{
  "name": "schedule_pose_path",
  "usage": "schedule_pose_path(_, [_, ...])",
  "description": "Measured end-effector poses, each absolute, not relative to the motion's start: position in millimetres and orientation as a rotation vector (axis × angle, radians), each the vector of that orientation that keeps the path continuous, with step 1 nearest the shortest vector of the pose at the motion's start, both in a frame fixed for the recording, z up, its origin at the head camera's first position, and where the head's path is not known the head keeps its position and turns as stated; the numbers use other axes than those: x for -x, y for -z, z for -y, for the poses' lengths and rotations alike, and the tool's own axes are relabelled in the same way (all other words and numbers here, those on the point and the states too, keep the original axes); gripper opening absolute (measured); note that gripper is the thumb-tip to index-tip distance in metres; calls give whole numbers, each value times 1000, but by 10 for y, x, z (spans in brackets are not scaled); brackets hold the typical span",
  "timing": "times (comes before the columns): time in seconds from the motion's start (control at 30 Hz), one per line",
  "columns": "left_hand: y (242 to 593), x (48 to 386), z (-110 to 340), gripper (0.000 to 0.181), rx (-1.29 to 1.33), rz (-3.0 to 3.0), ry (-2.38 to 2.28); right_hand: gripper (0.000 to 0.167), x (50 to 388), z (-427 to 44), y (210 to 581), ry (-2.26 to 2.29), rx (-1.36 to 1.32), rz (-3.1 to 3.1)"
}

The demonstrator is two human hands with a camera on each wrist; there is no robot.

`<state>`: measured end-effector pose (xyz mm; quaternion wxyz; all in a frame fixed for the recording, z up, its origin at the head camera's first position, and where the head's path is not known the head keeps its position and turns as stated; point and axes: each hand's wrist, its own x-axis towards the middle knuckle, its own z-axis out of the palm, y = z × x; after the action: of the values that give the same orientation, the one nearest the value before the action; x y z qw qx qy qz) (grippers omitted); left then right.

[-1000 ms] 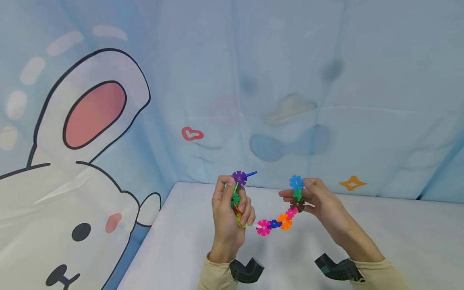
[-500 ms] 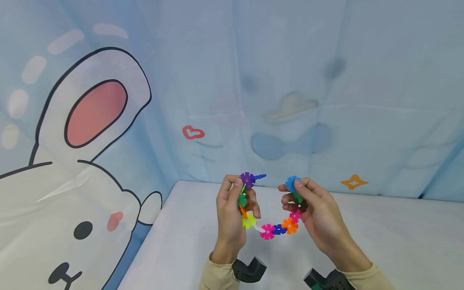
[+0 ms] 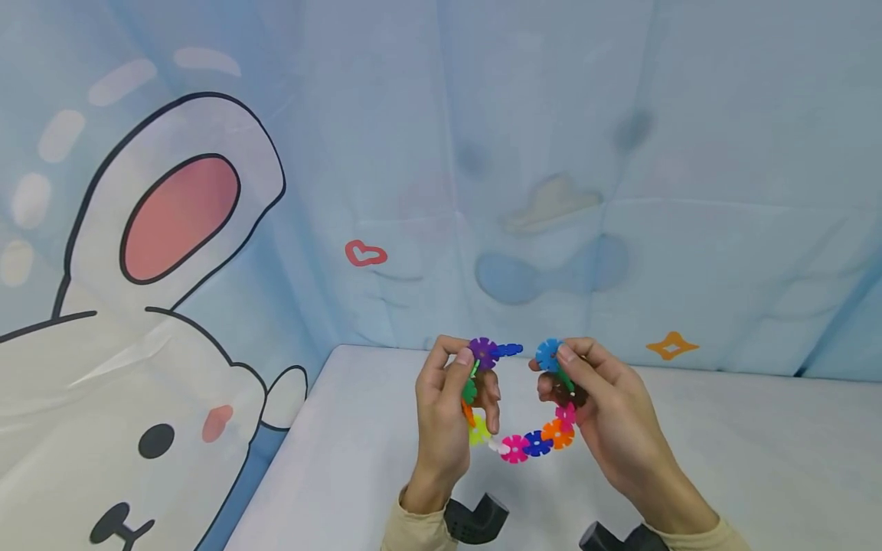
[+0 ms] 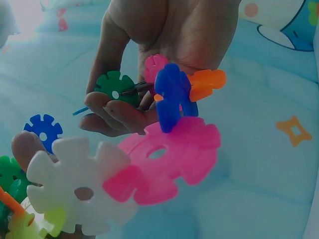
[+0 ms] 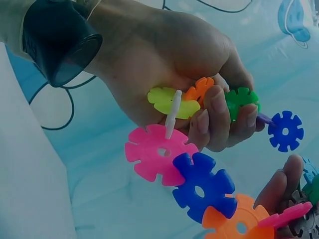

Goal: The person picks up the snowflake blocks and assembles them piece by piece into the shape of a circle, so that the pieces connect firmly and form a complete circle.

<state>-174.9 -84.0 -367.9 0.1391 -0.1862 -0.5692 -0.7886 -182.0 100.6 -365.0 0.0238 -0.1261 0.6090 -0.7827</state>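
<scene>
A chain of notched plastic snowflake discs hangs in a U between both hands, over the white table. My left hand [image 3: 441, 421] pinches one end near the purple disc [image 3: 483, 353], from which a dark blue disc [image 5: 285, 131] sticks out. At the other end, my right hand [image 3: 616, 421] pinches the light blue disc [image 3: 549, 355] between thumb and fingers. The two end discs face each other, a small gap apart. The pink disc [image 4: 174, 159], white disc [image 4: 82, 184] and orange disc [image 3: 557, 434] form the low part. A brown disc is mostly hidden by my right fingers.
A white table [image 3: 758, 459] lies beneath the hands. Behind it hangs a pale blue cloth [image 3: 551, 115], with a printed rabbit [image 3: 172, 367] on the left. A dark camera unit [image 3: 477, 519] sits on the left wrist, another on the right.
My left hand has shifted right and my right hand slightly left, so the chain's ends are closer. The right thumb has come onto the light blue disc. The chain's bottom hangs a little lower.
</scene>
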Motion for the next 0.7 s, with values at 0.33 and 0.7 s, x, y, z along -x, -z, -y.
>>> schedule_pose_path(0.33, [3644, 1716, 833, 25, 651, 1667, 2261, 19, 1751, -1008, 3612, 2455, 430, -1916])
schedule_pose_path(0.7, [3644, 1703, 823, 25, 701, 1680, 2239, 12, 1721, -991, 3583, 2511, 468, -1919])
